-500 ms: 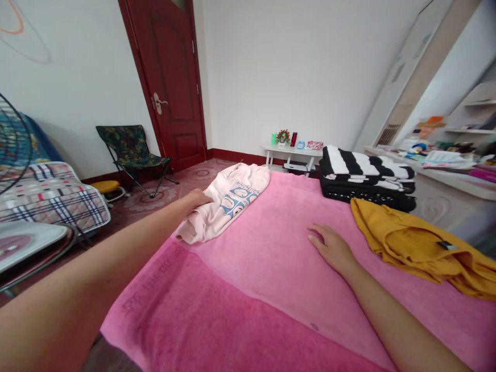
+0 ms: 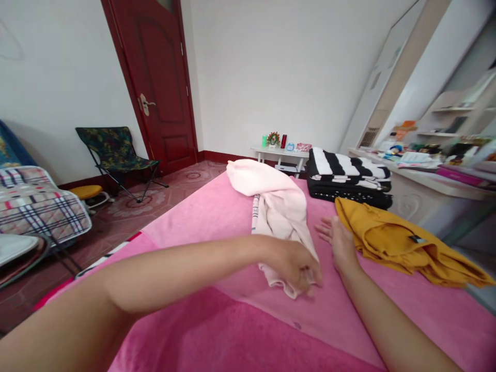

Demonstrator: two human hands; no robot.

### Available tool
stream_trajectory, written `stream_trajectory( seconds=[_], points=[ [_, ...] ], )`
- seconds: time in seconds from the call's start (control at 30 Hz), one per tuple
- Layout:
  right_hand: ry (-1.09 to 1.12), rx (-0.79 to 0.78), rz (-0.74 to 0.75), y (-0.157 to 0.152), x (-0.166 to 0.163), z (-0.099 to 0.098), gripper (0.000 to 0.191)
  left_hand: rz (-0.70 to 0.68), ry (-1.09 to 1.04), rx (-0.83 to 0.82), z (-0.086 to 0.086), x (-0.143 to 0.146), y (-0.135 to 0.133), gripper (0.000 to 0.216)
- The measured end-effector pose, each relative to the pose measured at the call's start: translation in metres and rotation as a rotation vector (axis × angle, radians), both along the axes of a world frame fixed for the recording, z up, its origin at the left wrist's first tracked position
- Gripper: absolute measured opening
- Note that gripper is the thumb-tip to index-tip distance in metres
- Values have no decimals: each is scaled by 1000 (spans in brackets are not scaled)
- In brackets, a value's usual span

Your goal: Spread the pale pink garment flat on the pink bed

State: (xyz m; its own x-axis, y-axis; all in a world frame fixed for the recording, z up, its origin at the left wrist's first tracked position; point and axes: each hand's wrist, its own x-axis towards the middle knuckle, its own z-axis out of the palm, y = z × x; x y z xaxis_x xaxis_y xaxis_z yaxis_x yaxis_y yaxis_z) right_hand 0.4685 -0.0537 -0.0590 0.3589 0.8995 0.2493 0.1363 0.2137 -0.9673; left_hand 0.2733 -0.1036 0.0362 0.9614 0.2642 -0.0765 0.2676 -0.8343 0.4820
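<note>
Both forearms reach forward over the pink bedspread [image 2: 201, 330]. Left arm comes in from lower left and crosses toward centre, nearly level, wrist bent slightly down. Left hand [image 2: 296, 266] is clenched on the near end of the pale pink garment [image 2: 279, 212], fingers curled around bunched fabric, knuckles up; fingertips are blurred. The garment lies in a rumpled strip from that fist away across the bed to its far edge, thicker folded part at the far end, a printed edge showing along its left side.

Right arm comes from lower right, angled toward centre. Right hand [image 2: 338, 238] lies flat and released, palm down on the bedspread, fingers spread and pointing away, grasping nothing. It sits just beside the garment on its right, between it and the mustard yellow garment [image 2: 395, 243]; the outer edge looks to touch the yellow fabric, can't tell for sure.

Beyond that: black-and-white striped stack [image 2: 349, 173] at the far bed edge, small white table [image 2: 281, 152] behind, dark red door [image 2: 155, 77], folding chair [image 2: 112, 150] at left.
</note>
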Motion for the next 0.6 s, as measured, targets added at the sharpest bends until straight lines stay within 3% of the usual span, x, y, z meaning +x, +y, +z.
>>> stream_trajectory(
  seconds=[0.03,0.1,0.2,0.3,0.4,0.47,0.53,0.6],
  points=[
    [57,-17,-4,0,3,0,54,-43,0,-11,-8,4,-8,28],
    [76,-44,22,2,5,0,52,40,-93,-22,-17,3,-12,25],
    [-103,-42,121,3,1,-1,50,404,-270,24,-19,-15,10,24],
    [-487,-33,135,-3,-12,2,49,683,-243,193,-25,-42,46,27],
    [-921,-94,25,-15,-28,12,51,732,-114,254,-42,-67,71,56],
    [-1099,-162,-22,-20,-34,18,41,736,-85,282,-54,-75,77,69],
    [-1126,-196,-19,-20,-35,21,27,716,-97,325,-61,-74,77,70],
    [-1013,-184,1,-15,-30,20,20,632,-106,417,-61,-67,73,63]
  ],
)
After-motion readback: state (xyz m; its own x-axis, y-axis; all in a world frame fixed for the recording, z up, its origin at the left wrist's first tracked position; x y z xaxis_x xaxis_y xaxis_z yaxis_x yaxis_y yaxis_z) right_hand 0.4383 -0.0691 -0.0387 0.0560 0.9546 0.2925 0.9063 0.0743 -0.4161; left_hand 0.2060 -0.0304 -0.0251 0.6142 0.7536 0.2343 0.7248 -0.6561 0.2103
